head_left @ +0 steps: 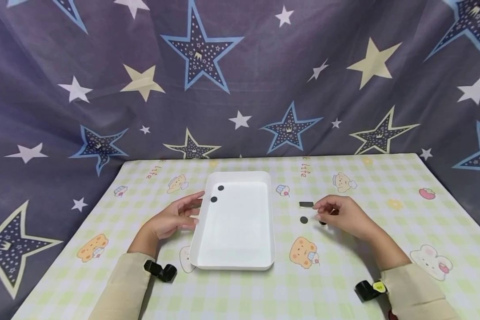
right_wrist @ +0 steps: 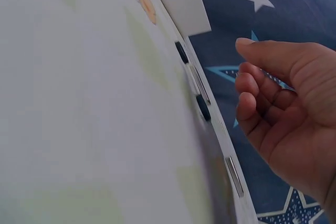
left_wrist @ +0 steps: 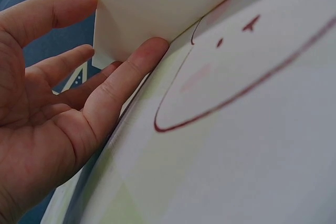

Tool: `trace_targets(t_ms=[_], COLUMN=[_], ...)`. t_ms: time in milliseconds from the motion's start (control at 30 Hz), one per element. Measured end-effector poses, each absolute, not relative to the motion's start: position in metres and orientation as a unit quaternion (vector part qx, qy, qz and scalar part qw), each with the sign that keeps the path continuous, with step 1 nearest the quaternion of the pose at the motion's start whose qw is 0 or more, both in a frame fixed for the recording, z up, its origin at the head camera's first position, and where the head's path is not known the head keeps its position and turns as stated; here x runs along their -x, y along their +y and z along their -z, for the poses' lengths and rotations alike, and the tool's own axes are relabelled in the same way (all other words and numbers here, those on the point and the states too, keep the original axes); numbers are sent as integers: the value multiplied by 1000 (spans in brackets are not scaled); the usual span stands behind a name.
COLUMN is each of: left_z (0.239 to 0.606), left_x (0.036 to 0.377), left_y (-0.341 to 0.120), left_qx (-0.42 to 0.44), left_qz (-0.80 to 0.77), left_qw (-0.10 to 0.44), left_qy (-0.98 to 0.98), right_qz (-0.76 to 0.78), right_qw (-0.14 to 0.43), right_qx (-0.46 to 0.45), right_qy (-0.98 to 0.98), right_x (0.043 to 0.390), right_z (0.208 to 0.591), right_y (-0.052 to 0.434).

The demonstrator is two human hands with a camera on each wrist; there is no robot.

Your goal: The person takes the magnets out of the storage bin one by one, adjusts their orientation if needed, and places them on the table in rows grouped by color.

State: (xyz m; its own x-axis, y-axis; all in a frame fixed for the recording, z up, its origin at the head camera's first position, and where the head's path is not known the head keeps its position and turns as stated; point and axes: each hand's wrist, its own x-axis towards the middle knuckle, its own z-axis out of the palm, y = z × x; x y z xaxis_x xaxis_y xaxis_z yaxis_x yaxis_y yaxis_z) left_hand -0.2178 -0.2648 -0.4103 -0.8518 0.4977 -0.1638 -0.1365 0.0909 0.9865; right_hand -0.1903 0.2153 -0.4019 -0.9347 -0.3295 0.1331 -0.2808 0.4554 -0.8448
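Observation:
A white rectangular tray lies on the table, with two small black discs in its far left part. My left hand is at the tray's left side, its thumb and fingertips right at the wall and not curled round it. On the right, my right hand hovers over small flat pieces, fingers loosely curled and holding nothing. Near its fingertips are a black rectangular bar and a black disc. Another disc is partly hidden under the hand. The right wrist view also shows a second thin bar.
A checked cloth with cartoon prints covers the table. Behind it hangs a dark curtain with stars. Small black cameras are worn at the left wrist and right wrist.

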Motion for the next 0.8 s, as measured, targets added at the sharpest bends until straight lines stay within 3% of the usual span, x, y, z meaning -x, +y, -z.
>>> trace_targets(t_ms=[800], left_z=[411], left_x=[218], left_y=[-264], left_qx=[-132], left_qz=[-663], left_qw=[242], left_qy=[696], right_qz=[499], right_qw=[19], right_qx=[231], right_qy=[835], right_x=[189], right_z=[378], right_y=[181])
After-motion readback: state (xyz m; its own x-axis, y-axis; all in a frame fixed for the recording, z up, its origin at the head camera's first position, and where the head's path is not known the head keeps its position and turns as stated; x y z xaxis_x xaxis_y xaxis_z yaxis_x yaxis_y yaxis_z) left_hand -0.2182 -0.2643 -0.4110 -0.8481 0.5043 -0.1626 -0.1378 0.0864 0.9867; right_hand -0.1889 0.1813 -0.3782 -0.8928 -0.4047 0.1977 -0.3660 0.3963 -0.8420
